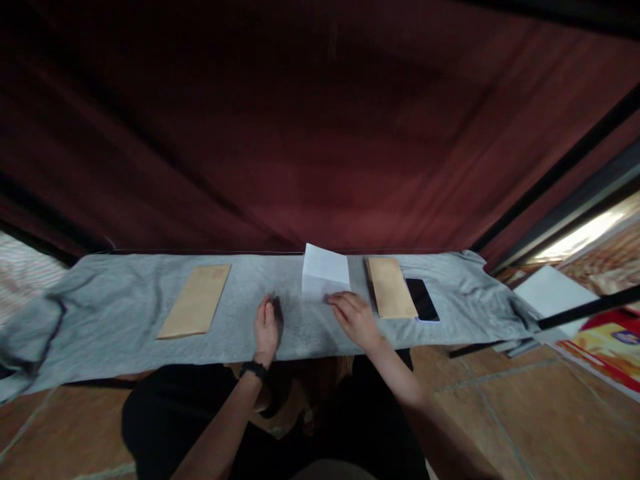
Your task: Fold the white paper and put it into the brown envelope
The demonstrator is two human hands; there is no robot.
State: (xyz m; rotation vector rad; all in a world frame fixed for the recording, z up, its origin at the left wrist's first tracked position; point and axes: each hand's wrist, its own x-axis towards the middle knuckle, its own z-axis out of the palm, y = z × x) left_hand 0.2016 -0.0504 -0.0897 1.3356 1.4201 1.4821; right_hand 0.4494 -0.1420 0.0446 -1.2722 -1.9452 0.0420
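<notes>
A folded white sheet of paper (pixel 327 265) stands partly raised over the grey cloth, its crease running across the middle. My right hand (pixel 356 319) pinches the lower right edge of this paper between thumb and fingers. To the left, apart from the paper, my left hand (pixel 267 328) rests on its side at the cloth, fingers loosely bent and slightly apart, with nothing visible in it. A dark band circles the left wrist. One brown envelope (pixel 197 300) lies left of my left hand. A stack of brown envelopes (pixel 393 288) lies just right of my right hand.
A phone (pixel 423 300) with a dark screen touches the right side of the envelope stack. Grey cloth (pixel 120 293) covers the narrow bench. Dark red fabric (pixel 320 167) rises behind it. A red and yellow package (pixel 607 347) and dark metal bars stand at right.
</notes>
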